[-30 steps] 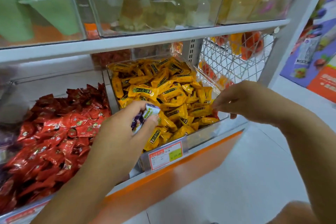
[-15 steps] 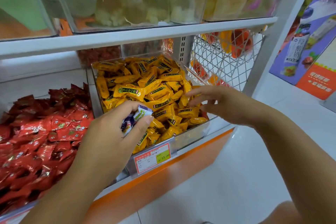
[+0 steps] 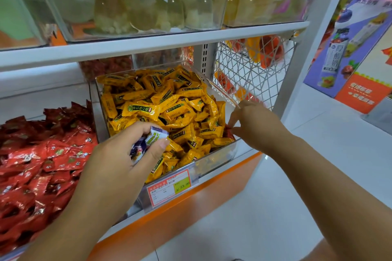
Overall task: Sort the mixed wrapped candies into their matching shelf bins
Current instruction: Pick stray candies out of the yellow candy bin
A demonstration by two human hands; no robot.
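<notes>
A shop shelf [image 3: 148, 42] of clear bins is seen, with the yellow candy bin [image 3: 212, 161] on its lower level. Over that bin's front left corner, purple-and-white candies [image 3: 148, 141] are clenched in the grip of the left hand [image 3: 118, 161]. At its front right corner a stray red candy [image 3: 229, 133] is pinched by the right hand [image 3: 254, 127]. If pinched too lightly, the slick wrapper could be lost among the yellow pieces.

A price tag [image 3: 169, 187] clipped to the front of the clear bin [image 3: 220, 152] is showing "¥ 23.90" on its yellow-green patch (the smaller print beside it is blurring out). The yellow candies [image 3: 169, 104] are carrying dark bands of Chinese print, too small to read. White characters on the orange poster panel [image 3: 360, 91] are coming through only as blurs.
</notes>
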